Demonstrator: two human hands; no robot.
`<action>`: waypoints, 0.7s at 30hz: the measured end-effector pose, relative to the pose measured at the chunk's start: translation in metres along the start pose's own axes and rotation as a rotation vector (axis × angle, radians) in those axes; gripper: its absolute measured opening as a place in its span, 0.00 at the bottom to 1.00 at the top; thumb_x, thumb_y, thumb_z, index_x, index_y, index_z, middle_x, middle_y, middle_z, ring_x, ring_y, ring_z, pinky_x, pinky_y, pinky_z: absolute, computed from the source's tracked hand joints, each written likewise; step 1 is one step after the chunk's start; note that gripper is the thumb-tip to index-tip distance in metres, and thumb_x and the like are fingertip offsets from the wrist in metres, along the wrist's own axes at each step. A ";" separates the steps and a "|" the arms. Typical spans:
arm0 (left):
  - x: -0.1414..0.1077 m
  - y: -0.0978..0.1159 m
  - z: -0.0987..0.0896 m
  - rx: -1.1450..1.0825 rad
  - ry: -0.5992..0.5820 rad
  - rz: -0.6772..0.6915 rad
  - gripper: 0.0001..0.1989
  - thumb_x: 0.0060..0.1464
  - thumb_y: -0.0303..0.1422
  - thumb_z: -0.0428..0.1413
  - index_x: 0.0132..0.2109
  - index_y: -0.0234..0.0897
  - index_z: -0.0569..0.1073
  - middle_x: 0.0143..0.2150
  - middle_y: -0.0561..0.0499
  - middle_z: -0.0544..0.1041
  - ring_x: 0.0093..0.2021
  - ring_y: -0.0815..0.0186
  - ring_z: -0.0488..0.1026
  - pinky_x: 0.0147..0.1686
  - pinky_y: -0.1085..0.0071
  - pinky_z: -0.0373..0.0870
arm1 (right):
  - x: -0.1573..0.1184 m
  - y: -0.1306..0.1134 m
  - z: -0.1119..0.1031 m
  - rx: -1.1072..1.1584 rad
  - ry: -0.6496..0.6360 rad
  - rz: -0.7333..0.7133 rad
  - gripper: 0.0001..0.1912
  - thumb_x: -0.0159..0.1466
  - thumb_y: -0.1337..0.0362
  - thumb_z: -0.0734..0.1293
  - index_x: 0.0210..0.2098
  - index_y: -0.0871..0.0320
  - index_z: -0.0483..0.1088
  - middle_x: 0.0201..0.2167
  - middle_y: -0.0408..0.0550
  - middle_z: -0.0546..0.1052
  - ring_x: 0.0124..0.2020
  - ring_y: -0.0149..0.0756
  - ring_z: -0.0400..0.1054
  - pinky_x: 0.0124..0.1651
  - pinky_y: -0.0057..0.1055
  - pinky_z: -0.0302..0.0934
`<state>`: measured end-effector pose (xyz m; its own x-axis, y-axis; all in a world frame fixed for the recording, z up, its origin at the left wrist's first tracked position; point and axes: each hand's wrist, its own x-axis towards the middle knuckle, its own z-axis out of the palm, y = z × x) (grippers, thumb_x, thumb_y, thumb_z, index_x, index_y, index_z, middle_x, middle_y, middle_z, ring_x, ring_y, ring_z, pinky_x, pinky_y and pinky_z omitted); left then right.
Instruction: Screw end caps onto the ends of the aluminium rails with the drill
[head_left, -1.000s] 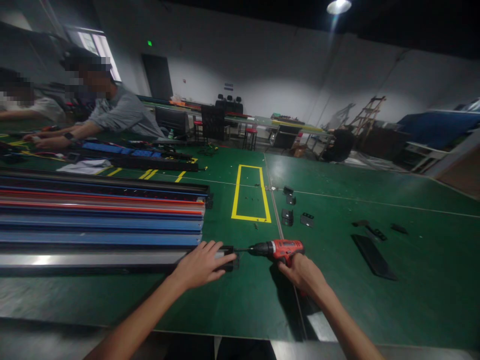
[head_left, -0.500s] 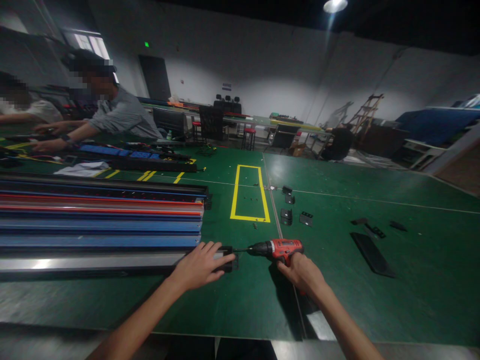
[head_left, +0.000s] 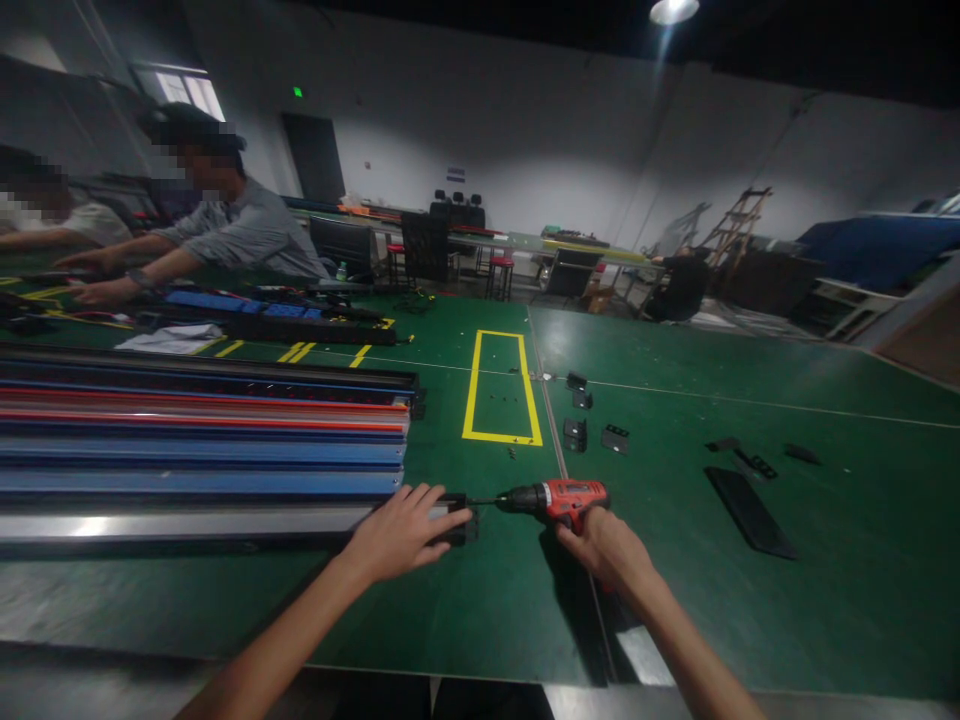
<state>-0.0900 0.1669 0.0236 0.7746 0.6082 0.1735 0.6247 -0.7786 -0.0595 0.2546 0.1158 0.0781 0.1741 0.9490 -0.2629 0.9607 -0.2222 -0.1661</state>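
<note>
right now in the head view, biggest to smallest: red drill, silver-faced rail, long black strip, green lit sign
1. Silver-faced rail, by far
2. Red drill and long black strip, too alike to rank
3. Green lit sign

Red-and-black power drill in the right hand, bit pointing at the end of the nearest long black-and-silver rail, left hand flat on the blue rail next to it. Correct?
Not quite: the left hand rests on the nearest long black-and-silver rail itself, not on the blue rail, as the head view shows. The rest stands.
</note>
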 end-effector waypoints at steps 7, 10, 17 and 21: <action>0.001 0.001 -0.004 0.020 -0.019 0.004 0.31 0.65 0.41 0.59 0.71 0.58 0.61 0.62 0.39 0.69 0.56 0.47 0.70 0.51 0.51 0.70 | 0.000 -0.001 0.000 0.014 -0.005 0.007 0.21 0.68 0.50 0.62 0.40 0.61 0.76 0.38 0.64 0.83 0.41 0.53 0.80 0.40 0.37 0.65; 0.000 0.000 -0.002 0.020 -0.011 0.007 0.30 0.66 0.41 0.58 0.71 0.58 0.61 0.62 0.39 0.69 0.56 0.47 0.70 0.51 0.51 0.69 | 0.000 0.000 -0.001 0.010 -0.008 -0.003 0.22 0.69 0.49 0.62 0.41 0.62 0.76 0.39 0.63 0.83 0.41 0.53 0.80 0.40 0.37 0.65; 0.000 0.000 -0.002 0.005 0.014 0.008 0.27 0.68 0.42 0.55 0.71 0.57 0.63 0.61 0.39 0.70 0.55 0.47 0.70 0.50 0.52 0.69 | 0.004 0.006 0.004 0.011 0.004 -0.040 0.24 0.69 0.46 0.61 0.40 0.61 0.76 0.35 0.61 0.82 0.38 0.51 0.80 0.38 0.36 0.65; 0.001 0.001 -0.004 0.020 -0.010 0.007 0.28 0.66 0.41 0.57 0.70 0.57 0.63 0.61 0.39 0.70 0.55 0.47 0.70 0.50 0.51 0.70 | 0.004 0.006 0.004 -0.002 -0.004 -0.048 0.26 0.69 0.45 0.60 0.39 0.62 0.76 0.36 0.61 0.82 0.38 0.50 0.80 0.38 0.36 0.64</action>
<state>-0.0886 0.1662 0.0280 0.7797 0.6044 0.1635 0.6211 -0.7796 -0.0806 0.2604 0.1172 0.0723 0.1264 0.9577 -0.2585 0.9684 -0.1756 -0.1769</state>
